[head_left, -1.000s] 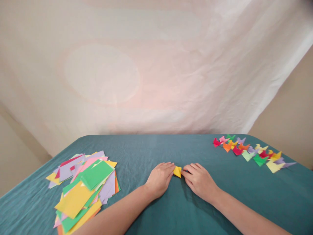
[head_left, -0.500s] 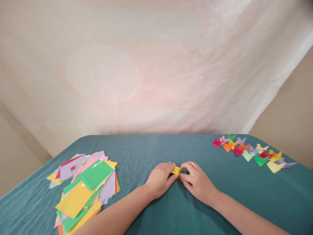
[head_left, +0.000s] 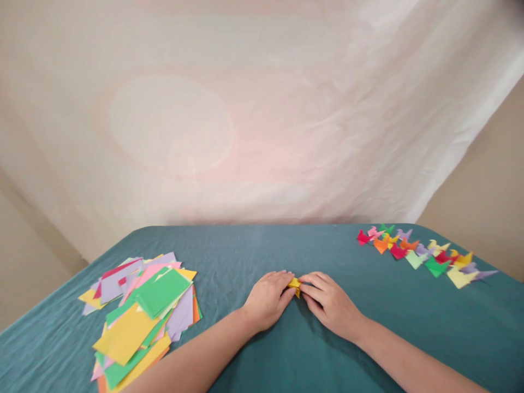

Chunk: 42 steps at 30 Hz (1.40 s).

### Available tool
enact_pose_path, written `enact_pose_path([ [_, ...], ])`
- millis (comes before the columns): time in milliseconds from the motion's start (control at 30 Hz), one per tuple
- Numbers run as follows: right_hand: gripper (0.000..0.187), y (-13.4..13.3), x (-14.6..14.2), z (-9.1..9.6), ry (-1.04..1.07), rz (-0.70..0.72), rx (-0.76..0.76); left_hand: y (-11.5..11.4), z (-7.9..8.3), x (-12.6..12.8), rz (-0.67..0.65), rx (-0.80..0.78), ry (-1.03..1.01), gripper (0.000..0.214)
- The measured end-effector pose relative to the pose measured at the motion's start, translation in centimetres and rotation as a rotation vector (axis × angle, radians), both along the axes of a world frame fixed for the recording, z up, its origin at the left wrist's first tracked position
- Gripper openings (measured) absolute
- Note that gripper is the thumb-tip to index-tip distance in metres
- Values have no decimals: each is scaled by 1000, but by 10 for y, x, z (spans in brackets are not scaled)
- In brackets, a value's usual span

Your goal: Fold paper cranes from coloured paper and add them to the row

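A small folded piece of yellow paper [head_left: 294, 284] is between my two hands, low at the middle of the table. My left hand [head_left: 269, 299] has it from the left, with the fingers over its upper edge and the thumb near its lower side. From the right, the fingertips of my right hand [head_left: 331, 303] press on its right edge. Fingers cover much of the paper, so the full shape of its folds is hidden.
On the left, a loose pile of coloured paper sheets [head_left: 164, 292] spreads over the teal tablecloth [head_left: 245, 248]. Several folded paper birds [head_left: 437, 266] stand in rows at the right. Behind the table hangs a pale cloth [head_left: 262, 120].
My right fingers have straightened from a curled pinch and lie over the paper's right edge. Less of the yellow paper's flat face shows. My left hand has barely moved.
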State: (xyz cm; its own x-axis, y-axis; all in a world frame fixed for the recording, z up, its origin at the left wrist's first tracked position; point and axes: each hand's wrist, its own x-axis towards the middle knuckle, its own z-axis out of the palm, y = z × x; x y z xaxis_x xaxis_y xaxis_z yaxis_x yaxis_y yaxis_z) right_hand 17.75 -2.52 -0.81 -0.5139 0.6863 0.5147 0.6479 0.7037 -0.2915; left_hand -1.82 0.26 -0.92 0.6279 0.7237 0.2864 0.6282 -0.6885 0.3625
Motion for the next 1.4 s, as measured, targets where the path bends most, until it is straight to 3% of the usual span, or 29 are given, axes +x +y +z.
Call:
enact_pose_path([
  [300, 31, -1, 0, 0, -12, 1, -12, 1, -3, -1, 0, -19, -63, 34],
  [700, 21, -3, -2, 0, -164, -61, -43, 7, -7, -2, 62, -82, -176, 39],
  [1000, 39, -1, -6, 2, -260, -80, -121, 9, -5, -2, 29, -88, -201, 40],
  [1200, 31, -3, -6, -1, -120, -28, -115, 7, -1, -1, 52, -89, -200, 35],
  [1400, 15, 5, 0, -13, 346, -95, -262, 8, -1, 0, 73, -95, -154, 36],
])
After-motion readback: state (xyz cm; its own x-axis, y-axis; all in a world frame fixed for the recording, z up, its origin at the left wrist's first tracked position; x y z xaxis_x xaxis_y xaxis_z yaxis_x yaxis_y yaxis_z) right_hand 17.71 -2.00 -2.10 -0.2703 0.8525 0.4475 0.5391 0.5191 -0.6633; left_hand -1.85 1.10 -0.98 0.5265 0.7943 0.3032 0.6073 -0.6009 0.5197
